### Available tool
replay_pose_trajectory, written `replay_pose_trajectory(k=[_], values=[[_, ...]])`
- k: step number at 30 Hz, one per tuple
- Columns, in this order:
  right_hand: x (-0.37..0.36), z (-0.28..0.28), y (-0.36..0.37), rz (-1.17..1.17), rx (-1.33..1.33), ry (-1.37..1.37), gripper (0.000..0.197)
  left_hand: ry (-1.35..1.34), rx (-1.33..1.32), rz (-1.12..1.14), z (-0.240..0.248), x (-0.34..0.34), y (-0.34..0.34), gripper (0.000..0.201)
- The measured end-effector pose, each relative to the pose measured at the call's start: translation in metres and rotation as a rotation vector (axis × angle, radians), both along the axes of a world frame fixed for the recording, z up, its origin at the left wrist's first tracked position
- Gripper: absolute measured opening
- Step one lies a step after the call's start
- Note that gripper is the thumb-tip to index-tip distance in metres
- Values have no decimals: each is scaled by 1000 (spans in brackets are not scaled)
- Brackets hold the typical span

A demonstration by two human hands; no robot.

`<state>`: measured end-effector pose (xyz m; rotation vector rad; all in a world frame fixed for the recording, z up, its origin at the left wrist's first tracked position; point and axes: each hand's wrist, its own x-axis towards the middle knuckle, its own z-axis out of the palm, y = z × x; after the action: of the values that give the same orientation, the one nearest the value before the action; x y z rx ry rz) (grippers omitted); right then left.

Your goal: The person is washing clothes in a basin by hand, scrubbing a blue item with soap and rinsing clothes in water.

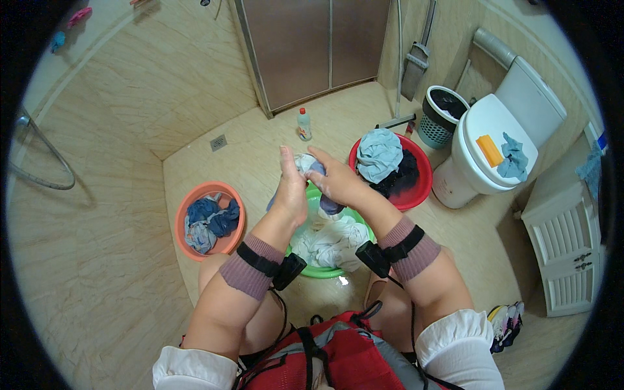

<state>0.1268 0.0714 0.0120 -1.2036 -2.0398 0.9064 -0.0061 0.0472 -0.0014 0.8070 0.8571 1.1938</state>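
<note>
Okay, right hand (337, 179) has a narrow grip on a white and blue-violet cloth (331, 205), thumb on the near side. Left hand (294, 195) is upright against the other side of it; fingers are foreshortened behind the palm, so can't tell how tight that grip is. Cloth is held over the far part of the green basin (325, 274); most of its middle is covered by the hands, bits show above, below the right palm and left of the left wrist. Can't make out garment type.

White laundry (331, 242) is bunched in the basin, upper end lost behind the hands. Basin's near rim is partly blocked by the black wrist units (288, 272).

Orange basin (177, 224) to the left: blue and grey clothes (223, 219), tangled, count unclear. Red basin (428, 174) to the right: pale blue cloth (379, 156) over dark fabric (407, 174), folds unreadable. Bottle (304, 127) stands beyond, too small to detail. Shower hose (49, 185) is partly lost in the dark left rim.
</note>
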Motion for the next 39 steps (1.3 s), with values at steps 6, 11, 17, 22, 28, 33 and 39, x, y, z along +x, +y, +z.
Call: replay_pose_trajectory(k=[6, 11, 17, 22, 28, 33, 39], values=[[-11, 36, -47, 40, 187, -24, 30, -431, -342, 365, 21, -6, 0, 81], [-18, 56, -74, 138, 445, 26, 21, -499, -272, 40, -21, -34, 9, 52], [-6, 31, -25, -314, 485, -63, 23, -406, -437, 200, 14, 28, -9, 36], [-30, 33, -57, -146, 505, -30, 20, -417, -395, 155, -17, -12, -1, 34], [-8, 17, -18, -416, 385, -31, 19, -434, -362, 217, 5, 16, -4, 28], [-30, 38, -66, -153, 546, 43, 17, -423, -366, 135, -5, -9, -7, 33], [-6, 10, -7, -316, 473, 24, 20, -484, -333, 232, 17, 8, -1, 38]])
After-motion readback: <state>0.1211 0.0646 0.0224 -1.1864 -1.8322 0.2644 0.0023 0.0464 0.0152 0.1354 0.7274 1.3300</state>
